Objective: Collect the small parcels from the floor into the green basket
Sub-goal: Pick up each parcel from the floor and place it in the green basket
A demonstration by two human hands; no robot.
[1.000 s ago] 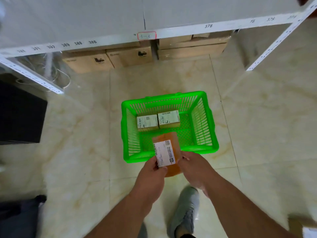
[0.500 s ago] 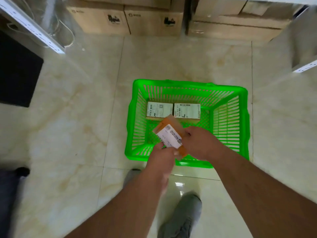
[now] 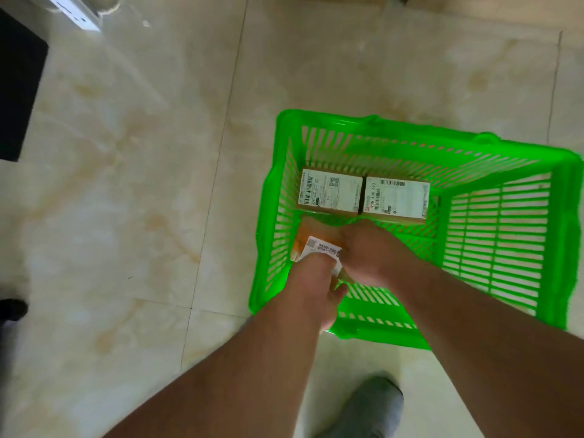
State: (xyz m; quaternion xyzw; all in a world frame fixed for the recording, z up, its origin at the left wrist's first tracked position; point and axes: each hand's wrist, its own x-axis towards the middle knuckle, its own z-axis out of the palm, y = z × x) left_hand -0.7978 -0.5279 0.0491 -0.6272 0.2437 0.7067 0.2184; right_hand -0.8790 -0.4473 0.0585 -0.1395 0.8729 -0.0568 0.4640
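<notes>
A green plastic basket (image 3: 493, 248) stands on the tiled floor. Two small labelled cardboard parcels lie side by side against its far wall, one on the left (image 3: 330, 191) and one on the right (image 3: 396, 197). Both my hands reach down into the near left corner of the basket. My left hand (image 3: 311, 286) and my right hand (image 3: 369, 251) together grip a third brown parcel with a white label (image 3: 316, 245), low inside the basket. My hands hide most of it.
A dark panel (image 3: 19, 86) stands at the far left, with a white shelf upright (image 3: 76, 11) above it. My grey shoe (image 3: 369, 406) is on the floor just in front of the basket. A dark object (image 3: 11, 308) lies at the left edge.
My hands have lowered the brown parcel from above the basket rim down into its near left corner. The camera has dropped closer, and the shelf and boxes have left the view.
</notes>
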